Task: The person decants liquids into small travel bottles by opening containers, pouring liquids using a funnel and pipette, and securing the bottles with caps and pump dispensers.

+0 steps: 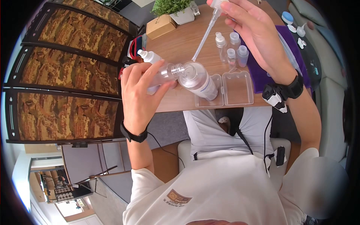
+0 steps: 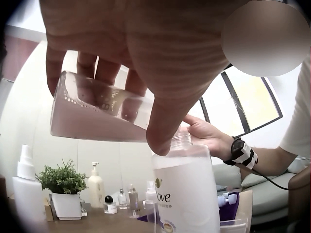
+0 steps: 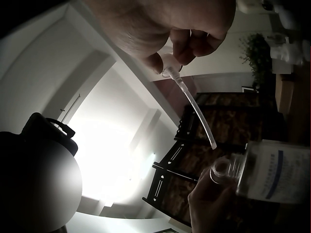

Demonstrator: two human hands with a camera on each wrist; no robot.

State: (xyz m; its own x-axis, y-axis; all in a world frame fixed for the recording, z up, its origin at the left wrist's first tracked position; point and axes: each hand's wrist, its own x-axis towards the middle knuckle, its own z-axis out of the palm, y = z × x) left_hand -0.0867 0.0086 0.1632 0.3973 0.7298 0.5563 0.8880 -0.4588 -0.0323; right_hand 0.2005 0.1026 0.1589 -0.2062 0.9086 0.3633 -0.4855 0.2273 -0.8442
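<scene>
My left hand (image 1: 140, 88) grips a clear plastic bottle (image 1: 162, 76) tipped nearly on its side. In the left wrist view, liquid (image 2: 92, 128) lies along the lower side of that bottle. Its threaded neck is right at the open mouth of a larger, upright translucent Dove bottle (image 1: 205, 89). Raised at the far side, my right hand (image 1: 258, 41) pinches a pump head (image 1: 217, 4) by its top. From it a long clear dip tube (image 1: 206, 35) slants down, its tip close above the Dove bottle's mouth in the head view.
Several small bottles (image 1: 221, 48) stand to the right on the wooden table (image 1: 180, 43). An opened clear plastic case (image 1: 238, 90) lies beside the Dove bottle, near a purple cloth (image 1: 258, 77). A white spray bottle (image 1: 150, 56), cardboard box (image 1: 161, 28) and potted plant (image 1: 183, 17) are at the left and back.
</scene>
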